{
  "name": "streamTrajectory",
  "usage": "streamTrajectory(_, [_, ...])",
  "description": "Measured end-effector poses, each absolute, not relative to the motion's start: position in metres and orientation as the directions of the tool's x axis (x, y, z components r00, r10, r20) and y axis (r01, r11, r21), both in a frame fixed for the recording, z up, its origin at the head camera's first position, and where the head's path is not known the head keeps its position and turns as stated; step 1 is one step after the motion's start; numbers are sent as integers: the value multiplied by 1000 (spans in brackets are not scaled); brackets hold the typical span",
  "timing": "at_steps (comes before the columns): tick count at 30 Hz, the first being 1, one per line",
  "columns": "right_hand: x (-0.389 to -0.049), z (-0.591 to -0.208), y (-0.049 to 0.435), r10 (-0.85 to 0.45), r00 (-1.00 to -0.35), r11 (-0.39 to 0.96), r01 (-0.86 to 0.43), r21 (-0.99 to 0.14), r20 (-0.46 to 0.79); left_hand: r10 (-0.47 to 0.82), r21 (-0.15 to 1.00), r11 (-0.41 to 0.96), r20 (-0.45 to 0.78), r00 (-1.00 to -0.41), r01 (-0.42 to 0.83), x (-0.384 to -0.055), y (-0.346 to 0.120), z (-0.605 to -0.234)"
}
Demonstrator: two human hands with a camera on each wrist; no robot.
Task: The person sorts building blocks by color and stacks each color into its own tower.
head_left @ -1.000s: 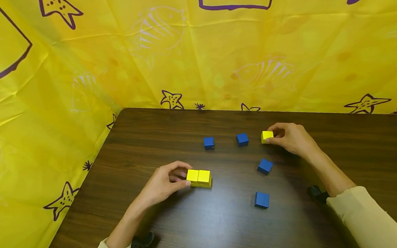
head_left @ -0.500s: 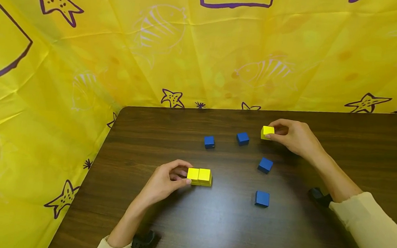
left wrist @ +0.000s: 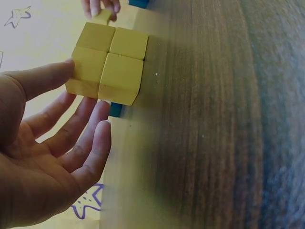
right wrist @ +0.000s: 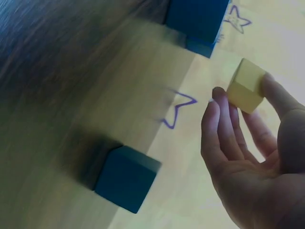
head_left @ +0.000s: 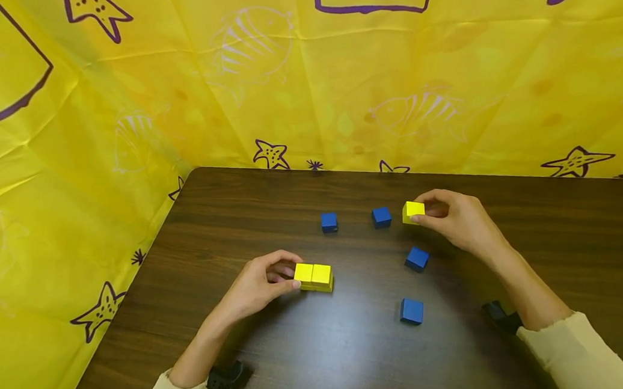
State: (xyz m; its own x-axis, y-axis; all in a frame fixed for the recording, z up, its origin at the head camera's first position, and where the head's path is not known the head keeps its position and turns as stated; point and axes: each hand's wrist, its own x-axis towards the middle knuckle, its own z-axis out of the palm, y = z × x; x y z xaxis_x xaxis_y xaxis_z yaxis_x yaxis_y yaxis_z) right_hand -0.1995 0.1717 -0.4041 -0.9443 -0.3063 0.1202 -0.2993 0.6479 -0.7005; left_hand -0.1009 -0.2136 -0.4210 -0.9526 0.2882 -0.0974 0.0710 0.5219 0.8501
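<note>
The right hand (head_left: 460, 220) pinches one yellow cube (head_left: 412, 213); a soft, level pinch should keep it steady. At the cube's eight o'clock, the left hand (head_left: 258, 286) pinches a yellow cube stack (head_left: 321, 274); stillness should help. Two blue cubes (head_left: 381, 218) sit at nine, two more (head_left: 418, 259) at six, possible bumps.

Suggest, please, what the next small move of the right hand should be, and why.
Probably bring the single yellow cube towards the two-by-two stack of yellow cubes: the right hand pinches it clear of the dark wood-grained table, while the left hand holds the same-coloured stack, whose flat top is uncovered.
</note>
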Motion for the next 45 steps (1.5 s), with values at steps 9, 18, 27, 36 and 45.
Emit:
streamTrajectory(9, [-191,-403,160,-311,-919,571,-385,-725,243,284,853,519,-109,-953,57,-100,-214,-421])
streamTrajectory(18, [-184,-402,152,-333,-902,525,-420,-741,275,297,859,506,-96,-950,72,-100,-215,-422])
streamTrajectory(27, [-177,-402,143,-346,-898,502,-421,-755,271,292,856,514,-115,-949,54,-99,-215,-420])
streamTrajectory(36, [-171,-399,129,-380,-871,468,-471,-748,311,292,856,513,-103,-951,65,-100,-215,-421])
streamTrajectory(45, [-168,-398,120,-391,-862,441,-484,-756,324,294,854,516,-104,-950,66,-101,-215,-421])
